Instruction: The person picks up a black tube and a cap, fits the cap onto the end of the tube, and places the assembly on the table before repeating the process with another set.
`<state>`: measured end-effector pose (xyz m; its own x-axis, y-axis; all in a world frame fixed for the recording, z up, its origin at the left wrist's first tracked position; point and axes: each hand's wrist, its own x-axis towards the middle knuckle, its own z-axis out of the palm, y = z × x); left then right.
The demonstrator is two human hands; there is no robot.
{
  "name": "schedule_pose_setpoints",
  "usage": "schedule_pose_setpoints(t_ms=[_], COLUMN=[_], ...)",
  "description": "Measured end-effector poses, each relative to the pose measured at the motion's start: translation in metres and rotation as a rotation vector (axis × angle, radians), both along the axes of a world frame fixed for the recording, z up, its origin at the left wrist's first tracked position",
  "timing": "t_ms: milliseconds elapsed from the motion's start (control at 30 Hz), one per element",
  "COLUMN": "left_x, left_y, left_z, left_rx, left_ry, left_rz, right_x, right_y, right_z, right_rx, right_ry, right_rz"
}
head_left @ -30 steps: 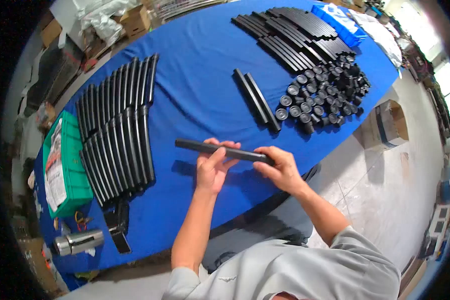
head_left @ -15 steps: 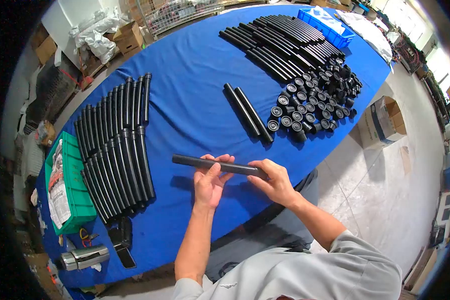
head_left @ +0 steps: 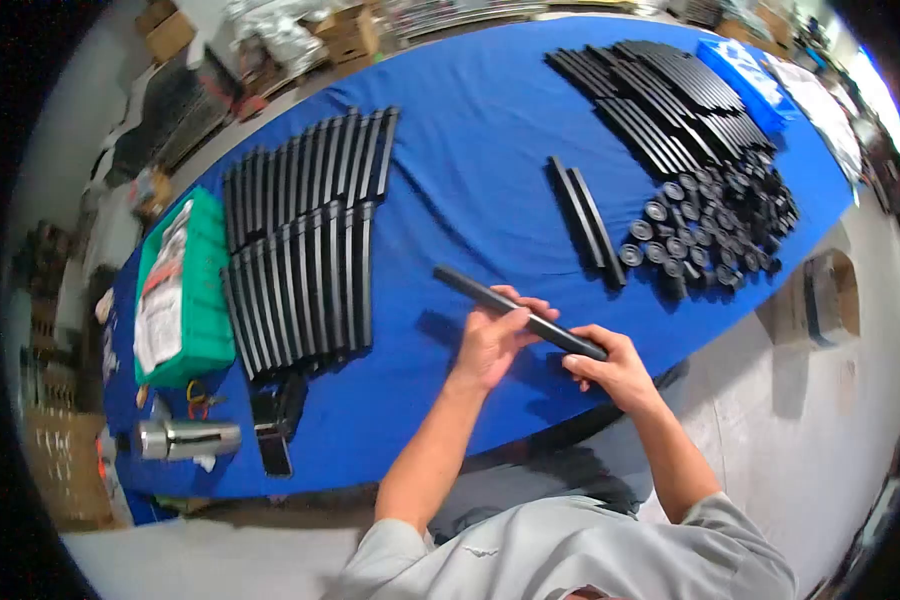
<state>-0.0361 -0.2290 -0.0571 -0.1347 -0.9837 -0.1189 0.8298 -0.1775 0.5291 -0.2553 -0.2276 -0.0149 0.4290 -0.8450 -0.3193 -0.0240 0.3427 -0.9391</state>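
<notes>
A black tube [head_left: 482, 293] is held above the blue cloth, slanting from upper left down to lower right. My left hand [head_left: 495, 340] is wrapped round its middle, thumb on top. At its lower right end, my right hand [head_left: 610, 368] grips the tube between thumb and fingers. Two loose black tubes [head_left: 587, 222] lie side by side on the cloth beyond my hands. To their right is a heap of round black caps [head_left: 690, 232]. Rows of tubes with caps on their upper ends [head_left: 300, 285] lie on the left.
Many plain tubes [head_left: 650, 100] and a blue bin [head_left: 745, 80] lie at the far right of the blue-covered table [head_left: 460, 150]. At left are a green crate [head_left: 208, 300] with newspaper, a metal cylinder [head_left: 190, 440], pliers [head_left: 202, 402] and a phone-like black object [head_left: 273, 450]. A carton [head_left: 830, 298] stands on the floor.
The view has turned, so the table's contents appear shifted right. The held tube now slants more steeply. Both hands still hold it.
</notes>
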Motion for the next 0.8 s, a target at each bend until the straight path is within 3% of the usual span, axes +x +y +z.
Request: schedule_pose_setpoints(t_ms=[67, 167, 233, 333, 433, 500, 567, 667, 800], left_x=[0.0, 0.001, 0.001, 0.006, 0.003, 0.001, 0.0, 0.003, 0.005], left_y=[0.0, 0.0, -0.001, -0.001, -0.002, 0.0, 0.0, 0.0, 0.0], left_z=[0.001, 0.0, -0.003, -0.007, -0.005, 0.001, 0.007, 0.0, -0.003], left_rx=[0.015, 0.029, 0.02, 0.013, -0.017, 0.031, 0.089, 0.035, 0.009], left_ry=[-0.013, 0.006, -0.003, -0.013, 0.009, 0.002, -0.028, -0.04, -0.014], left_rz=[-0.005, -0.004, -0.003, -0.039, -0.026, -0.002, 0.0, 0.003, -0.032], right_x=[0.002, 0.005, 0.006, 0.002, 0.0, -0.001, 0.001, 0.003, -0.004], right_y=[0.004, 0.001, 0.004, 0.003, 0.001, 0.002, 0.003, 0.005, 0.002], right_z=[-0.003, 0.0, 0.005, 0.007, 0.009, 0.008, 0.003, 0.001, 0.016], right_rx=[-0.196, -0.941, -0.883, -0.168, -0.019, -0.71, -0.897, -0.924, -0.492], right_ry=[0.165, 0.425, 0.414, 0.175, 0.082, 0.401, 0.467, 0.533, 0.337], right_rz=[-0.009, -0.025, -0.029, 0.021, -0.007, 0.02, -0.033, -0.026, 0.074])
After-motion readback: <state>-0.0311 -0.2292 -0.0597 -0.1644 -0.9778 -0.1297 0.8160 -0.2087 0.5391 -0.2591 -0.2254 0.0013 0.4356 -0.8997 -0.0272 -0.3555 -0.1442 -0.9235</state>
